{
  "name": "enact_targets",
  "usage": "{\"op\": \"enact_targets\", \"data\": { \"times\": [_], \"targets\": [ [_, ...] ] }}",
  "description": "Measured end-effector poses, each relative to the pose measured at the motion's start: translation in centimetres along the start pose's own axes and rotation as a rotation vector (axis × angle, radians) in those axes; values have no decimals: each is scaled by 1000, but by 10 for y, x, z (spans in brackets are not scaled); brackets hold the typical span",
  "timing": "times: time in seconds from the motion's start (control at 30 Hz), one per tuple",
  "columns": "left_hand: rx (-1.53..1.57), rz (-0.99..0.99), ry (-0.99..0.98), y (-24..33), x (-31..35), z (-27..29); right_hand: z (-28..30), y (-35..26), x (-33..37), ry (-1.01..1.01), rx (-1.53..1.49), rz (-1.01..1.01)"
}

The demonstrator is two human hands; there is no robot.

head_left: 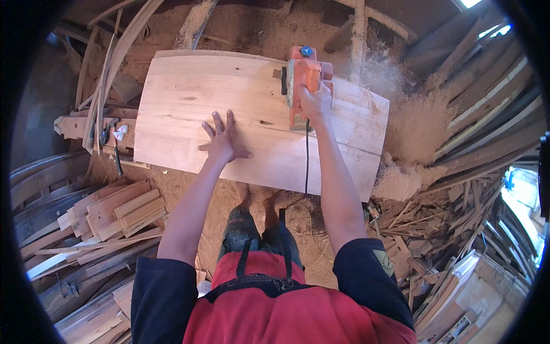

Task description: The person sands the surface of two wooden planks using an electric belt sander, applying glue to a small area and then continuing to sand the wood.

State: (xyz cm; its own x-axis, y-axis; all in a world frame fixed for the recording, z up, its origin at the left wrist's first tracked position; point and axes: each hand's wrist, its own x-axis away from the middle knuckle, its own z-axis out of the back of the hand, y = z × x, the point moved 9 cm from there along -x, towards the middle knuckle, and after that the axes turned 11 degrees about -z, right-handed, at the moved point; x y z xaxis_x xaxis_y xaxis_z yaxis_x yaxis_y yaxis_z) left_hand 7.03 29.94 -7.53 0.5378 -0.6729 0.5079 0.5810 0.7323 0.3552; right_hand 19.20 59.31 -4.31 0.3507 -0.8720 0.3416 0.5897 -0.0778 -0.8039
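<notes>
A wide, pale wooden panel (183, 132) lies across the view in front of me. On its right part rests an orange electric planer (297, 103) with a blue knob at its far end. My right hand (317, 102) is wrapped round the planer's handle. A black cord (307, 166) runs from the tool toward me over the panel's near edge. Flat on the panel, left of the middle, my left hand (222, 143) is spread with its fingers apart. Dust and shavings (381, 74) fly off to the right of the planer.
Left of the panel, a hammer (106, 132) lies on a wooden beam (74, 127). Stacked boards (123, 209) fill the lower left. Heaped sawdust (418, 126) and scrap wood (452, 218) lie at the right, beside long leaning planks (487, 123). My bare feet stand on the dusty floor.
</notes>
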Motion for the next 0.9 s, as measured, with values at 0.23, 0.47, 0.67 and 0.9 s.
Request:
{"op": "enact_targets", "data": {
  "times": [0.23,0.47,0.67,0.9],
  "targets": [
    [-229,-125,65,-120,-15,4,26,82,276,-165,-52,131],
    [-60,124,77,-166,-14,53,36,121,321,-156,10,-202],
    [-61,108,100,-169,-15,55,-23,11,139,-22,-151,130],
    [-161,2,114,-152,-24,65,-60,-43,39,-96,-30,-48]
  ]
}}
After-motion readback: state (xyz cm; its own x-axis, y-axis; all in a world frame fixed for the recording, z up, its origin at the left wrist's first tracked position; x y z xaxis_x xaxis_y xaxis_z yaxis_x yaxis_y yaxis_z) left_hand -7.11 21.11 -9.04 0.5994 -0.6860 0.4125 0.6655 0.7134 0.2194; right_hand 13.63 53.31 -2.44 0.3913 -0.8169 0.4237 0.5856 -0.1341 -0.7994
